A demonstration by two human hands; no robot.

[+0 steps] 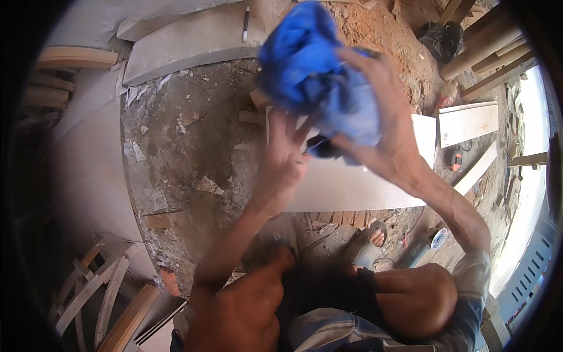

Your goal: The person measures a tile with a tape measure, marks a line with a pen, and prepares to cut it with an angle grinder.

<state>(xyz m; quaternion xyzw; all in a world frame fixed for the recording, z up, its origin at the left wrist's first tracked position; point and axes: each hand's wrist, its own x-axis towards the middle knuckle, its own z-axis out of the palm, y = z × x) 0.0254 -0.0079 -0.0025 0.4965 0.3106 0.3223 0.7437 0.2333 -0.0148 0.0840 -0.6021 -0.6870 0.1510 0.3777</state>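
Observation:
A crumpled blue cloth [305, 56], bright blue at the top and paler below, is held up in front of me, blurred by motion. My right hand [387, 126] wraps round its right side with thumb and fingers. From below left, my left hand [281, 173] grips its lower edge, the fingertips partly hidden by the folds. A small dark patch shows at the bottom of the bundle between the hands. Beneath them lies a white tile or panel [358, 188], partly covered by my hands and the cloth.
An angle grinder [419, 249] lies beside my right foot. An orange tape measure [455, 161] and white offcuts [469, 124] are at the right. At the back, a marker [246, 24] rests on a pale slab [187, 47]. Wood pieces [126, 320] are piled at lower left; rubble covers the ground.

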